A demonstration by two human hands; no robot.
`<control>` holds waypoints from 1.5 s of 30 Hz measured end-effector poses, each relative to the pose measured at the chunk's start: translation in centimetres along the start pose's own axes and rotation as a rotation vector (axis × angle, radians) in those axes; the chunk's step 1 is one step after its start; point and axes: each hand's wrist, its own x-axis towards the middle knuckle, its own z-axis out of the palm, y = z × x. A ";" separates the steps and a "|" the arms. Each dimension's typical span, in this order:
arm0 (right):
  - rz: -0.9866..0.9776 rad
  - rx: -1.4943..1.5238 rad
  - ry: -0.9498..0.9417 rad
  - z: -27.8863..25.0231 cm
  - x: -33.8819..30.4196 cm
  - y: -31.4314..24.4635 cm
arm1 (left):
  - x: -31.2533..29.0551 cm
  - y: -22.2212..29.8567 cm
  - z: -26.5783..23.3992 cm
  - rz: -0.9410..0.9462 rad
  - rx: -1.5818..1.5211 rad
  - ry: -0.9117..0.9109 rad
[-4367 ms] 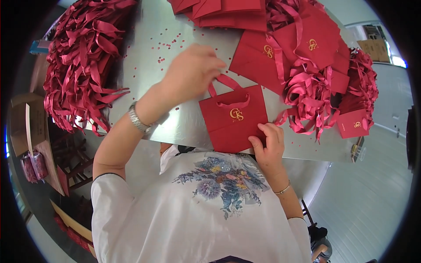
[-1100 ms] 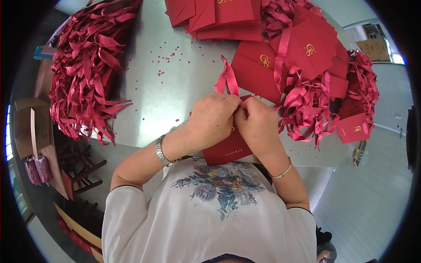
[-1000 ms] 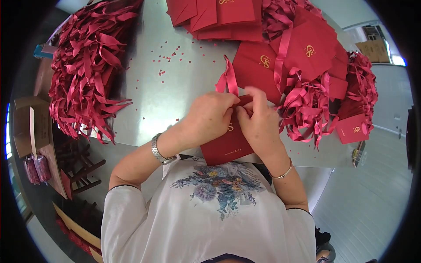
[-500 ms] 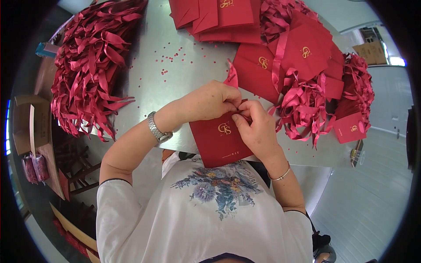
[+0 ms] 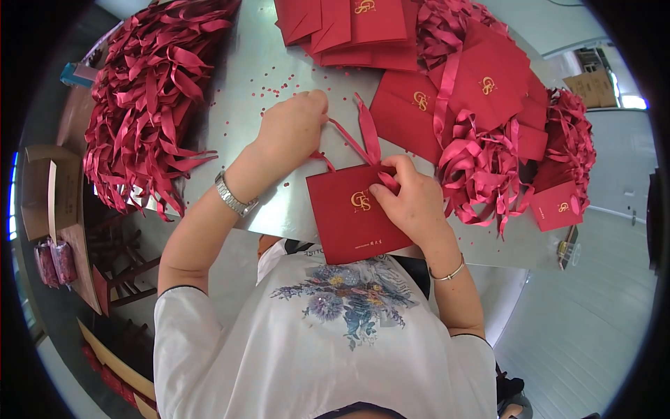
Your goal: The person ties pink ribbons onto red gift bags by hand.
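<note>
A red paper gift bag with a gold emblem lies at the table's near edge, close against my shirt. My right hand pinches the bag's upper right edge, thumb on its front. A ribbon stands up in a loop at the bag's top. My left hand, with a metal watch on the wrist, is closed up and left of the bag. From its fingers a pink-red ribbon runs down to the bag's top edge. The left fingertips are partly hidden behind the hand.
A big heap of ribboned red bags covers the table's left side. Flat red bags lie at the back, and ribboned bags crowd the right. Small red paper dots are scattered over the metal table. A cardboard box stands at left.
My left hand has moved up and left, away from the bag's top edge, drawing the ribbon out with it. My right hand stays at the bag's upper right.
</note>
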 end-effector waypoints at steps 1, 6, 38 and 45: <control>0.000 -0.011 -0.010 -0.1 0.0 0.0 | -0.6 0.3 0.1 -0.005 -0.048 0.161; -0.032 -0.078 -0.031 -1.0 -0.4 -0.6 | -5.3 1.3 0.0 0.230 -0.187 0.066; -0.218 1.469 -0.093 -10.6 -9.1 5.7 | -7.5 0.4 -0.7 -0.138 -0.702 -0.173; -0.386 1.282 0.198 -8.5 -8.1 3.4 | -7.7 0.2 -0.4 -0.100 -0.686 -0.183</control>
